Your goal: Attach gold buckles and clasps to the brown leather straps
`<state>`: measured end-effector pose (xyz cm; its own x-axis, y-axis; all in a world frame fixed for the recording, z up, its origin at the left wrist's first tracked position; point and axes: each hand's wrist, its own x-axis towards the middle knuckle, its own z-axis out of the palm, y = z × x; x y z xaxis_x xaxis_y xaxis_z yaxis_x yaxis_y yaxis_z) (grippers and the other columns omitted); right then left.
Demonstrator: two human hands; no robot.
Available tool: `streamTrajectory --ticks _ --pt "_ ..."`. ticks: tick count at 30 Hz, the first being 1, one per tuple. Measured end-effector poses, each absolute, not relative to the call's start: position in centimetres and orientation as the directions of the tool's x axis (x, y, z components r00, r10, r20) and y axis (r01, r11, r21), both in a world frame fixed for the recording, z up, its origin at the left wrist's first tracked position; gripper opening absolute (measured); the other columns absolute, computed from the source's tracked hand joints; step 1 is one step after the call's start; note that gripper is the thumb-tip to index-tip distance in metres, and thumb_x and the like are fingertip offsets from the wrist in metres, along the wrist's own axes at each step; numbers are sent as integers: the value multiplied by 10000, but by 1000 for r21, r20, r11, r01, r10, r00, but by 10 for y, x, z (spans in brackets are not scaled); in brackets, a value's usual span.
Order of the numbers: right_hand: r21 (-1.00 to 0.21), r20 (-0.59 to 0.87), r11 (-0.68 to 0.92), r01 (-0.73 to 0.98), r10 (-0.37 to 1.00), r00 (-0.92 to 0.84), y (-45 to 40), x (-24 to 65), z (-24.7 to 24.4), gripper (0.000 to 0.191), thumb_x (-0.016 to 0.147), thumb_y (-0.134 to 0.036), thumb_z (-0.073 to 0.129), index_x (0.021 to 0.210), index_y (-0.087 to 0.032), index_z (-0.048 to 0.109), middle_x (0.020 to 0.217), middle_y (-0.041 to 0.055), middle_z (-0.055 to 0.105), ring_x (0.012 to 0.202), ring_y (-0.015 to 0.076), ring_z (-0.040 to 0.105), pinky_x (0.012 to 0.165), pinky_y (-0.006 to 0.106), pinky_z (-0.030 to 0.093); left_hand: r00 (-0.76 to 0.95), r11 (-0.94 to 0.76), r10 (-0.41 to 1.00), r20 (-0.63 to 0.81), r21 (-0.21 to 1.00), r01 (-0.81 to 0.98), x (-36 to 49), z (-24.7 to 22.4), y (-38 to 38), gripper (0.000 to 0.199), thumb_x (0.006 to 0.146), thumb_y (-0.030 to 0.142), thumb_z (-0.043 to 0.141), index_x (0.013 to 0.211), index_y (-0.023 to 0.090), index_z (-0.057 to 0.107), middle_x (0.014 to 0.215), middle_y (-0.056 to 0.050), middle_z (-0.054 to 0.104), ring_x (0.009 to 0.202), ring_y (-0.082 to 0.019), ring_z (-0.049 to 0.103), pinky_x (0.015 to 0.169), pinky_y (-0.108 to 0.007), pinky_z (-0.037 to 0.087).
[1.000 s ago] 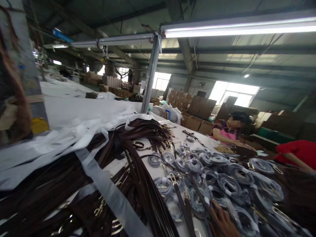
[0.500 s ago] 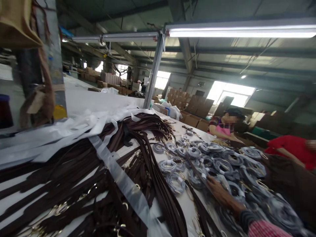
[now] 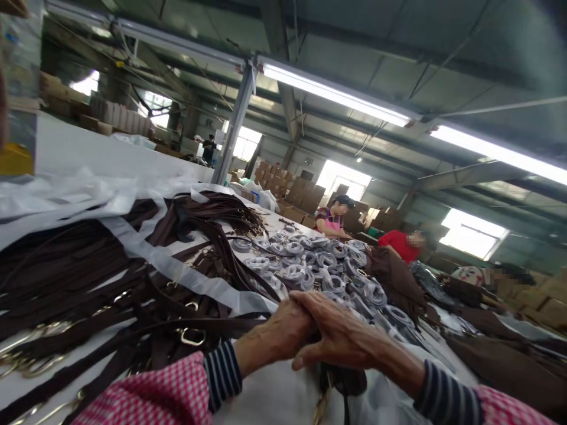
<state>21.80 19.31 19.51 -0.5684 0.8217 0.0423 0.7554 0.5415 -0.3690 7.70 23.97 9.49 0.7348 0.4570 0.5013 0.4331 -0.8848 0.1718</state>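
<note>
My left hand [image 3: 277, 330] and my right hand [image 3: 348, 333] meet in front of me, the right fingers lying over the back of the left. My left fingers are curled round a dark brown strap [image 3: 221, 324], which runs off to the left past a gold ring. Under my right palm hangs a dark folded strap end [image 3: 343, 381] with a gold clasp [image 3: 322, 407]; the right fingers bend over this bundle, the thumb below. The grip itself is partly hidden between the hands.
Many brown straps with gold hardware [image 3: 48, 260] cover the left of the white table, crossed by a translucent plastic strip [image 3: 177, 268]. Coiled, grey-wrapped straps [image 3: 295, 271] lie beyond my hands. Co-workers [image 3: 401, 245] sit along the far right side. A metal post [image 3: 234, 127] stands ahead.
My view has swung right. My right hand has come back from the grey coils to meet my left hand, which has entered view, and a brown strap is now at my hands.
</note>
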Motion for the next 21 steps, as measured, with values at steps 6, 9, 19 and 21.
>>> streamTrajectory --ticks 6,9,19,21 --pt "-551 295 452 701 892 -343 164 214 157 1005 557 -259 924 1443 -270 450 1160 33 657 1075 300 626 945 429 496 631 -803 569 527 188 566 57 140 221 178 792 212 612 925 157 716 873 -131 758 830 -323 721 696 -362 521" --pt "-701 263 385 600 922 -285 149 216 152 686 614 -180 777 1264 -231 561 847 -34 643 735 211 640 665 320 533 644 -822 538 544 169 544 49 150 203 232 754 259 668 972 200 719 867 -82 760 852 -300 719 722 -335 504" --pt "-344 560 386 856 816 -143 126 231 241 107 614 -187 613 714 -185 650 539 -50 515 513 145 496 476 251 339 491 -669 692 529 212 713 -14 139 217 404 756 175 649 1152 247 615 1031 -53 727 956 -255 679 771 -300 476" --pt "-315 650 382 869 754 -96 122 236 275 91 637 -234 628 708 -183 651 528 -47 500 512 152 473 480 267 324 369 -556 764 529 249 793 -41 127 230 364 794 150 603 1148 236 615 1112 -79 714 1059 -270 651 851 -325 469"
